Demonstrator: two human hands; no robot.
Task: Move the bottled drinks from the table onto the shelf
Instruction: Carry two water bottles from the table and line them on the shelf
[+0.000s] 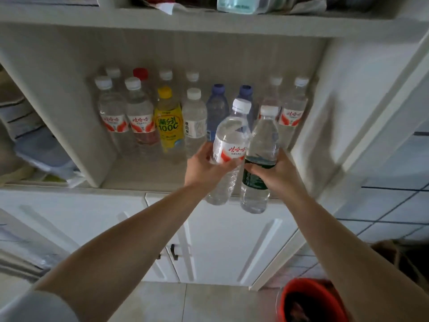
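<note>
My left hand grips a clear water bottle with a red-and-white label, held in front of the shelf opening. Beside it, my right hand grips a clear water bottle with a dark green label. Both bottles are upright, slightly tilted, side by side and touching, with their bases below the shelf's front edge. Inside the shelf compartment stand several bottles in rows: red-labelled water bottles, a yellow drink bottle, a white-labelled bottle and blue bottles.
White cabinet doors sit under the shelf. A compartment to the left holds stacked plastic containers. An upper shelf carries other items. A red bucket stands on the tiled floor at lower right.
</note>
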